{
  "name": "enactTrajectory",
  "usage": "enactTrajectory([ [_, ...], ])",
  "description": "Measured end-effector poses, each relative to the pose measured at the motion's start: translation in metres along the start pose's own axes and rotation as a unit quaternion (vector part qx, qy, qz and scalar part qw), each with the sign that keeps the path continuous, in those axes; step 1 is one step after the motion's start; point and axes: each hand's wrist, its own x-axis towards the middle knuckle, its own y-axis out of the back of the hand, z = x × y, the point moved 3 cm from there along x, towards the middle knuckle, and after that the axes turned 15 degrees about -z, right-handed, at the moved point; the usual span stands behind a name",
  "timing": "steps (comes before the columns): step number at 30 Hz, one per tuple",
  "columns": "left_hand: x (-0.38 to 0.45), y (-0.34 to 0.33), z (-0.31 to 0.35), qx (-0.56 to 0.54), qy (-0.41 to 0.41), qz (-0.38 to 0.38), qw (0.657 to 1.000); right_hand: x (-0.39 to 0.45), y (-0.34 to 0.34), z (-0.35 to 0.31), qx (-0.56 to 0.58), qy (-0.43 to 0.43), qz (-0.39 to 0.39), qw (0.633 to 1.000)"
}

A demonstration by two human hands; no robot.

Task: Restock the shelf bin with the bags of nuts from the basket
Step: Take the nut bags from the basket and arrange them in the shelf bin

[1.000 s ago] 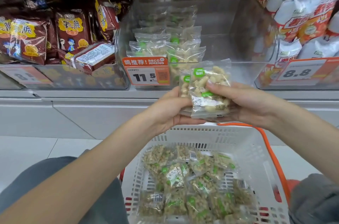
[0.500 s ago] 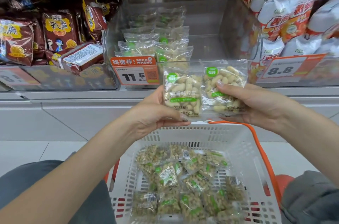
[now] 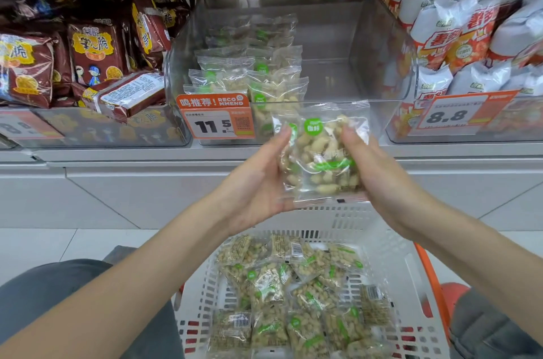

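Two clear bags of nuts (image 3: 320,153) with green labels are stacked one behind the other between my hands, just in front of the shelf edge. My left hand (image 3: 258,182) holds their left side from below. My right hand (image 3: 373,176) grips their right side, thumb on the front. The clear shelf bin (image 3: 382,70) behind holds several such bags standing in its left half; its right half is bare. The white basket (image 3: 390,258) below holds several more bags of nuts (image 3: 296,294).
An orange price tag (image 3: 216,117) reading 11.5 hangs on the bin's front. Brown snack packs (image 3: 88,56) fill the bin to the left, white and orange bags (image 3: 458,44) the bin to the right. My knees flank the basket, whose orange handle (image 3: 432,279) runs along its right.
The two bags, held side by side half a second ago, have been brought together into one stack. Both hands have closed in toward each other at the same height.
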Motion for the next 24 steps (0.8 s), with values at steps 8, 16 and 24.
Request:
enactTrajectory([
  [8,-0.002,0.004,-0.012,0.16,-0.034,0.112,0.98,-0.003,-0.019,0.005,0.017,0.096,0.026,0.995],
  [16,-0.004,-0.001,-0.004,0.266,-0.069,0.126,0.953,0.001,-0.011,0.009,0.035,0.085,-0.063,0.994],
  [24,-0.01,0.01,0.049,0.559,-0.176,0.257,0.769,0.01,0.037,-0.057,0.047,0.195,0.096,0.975],
])
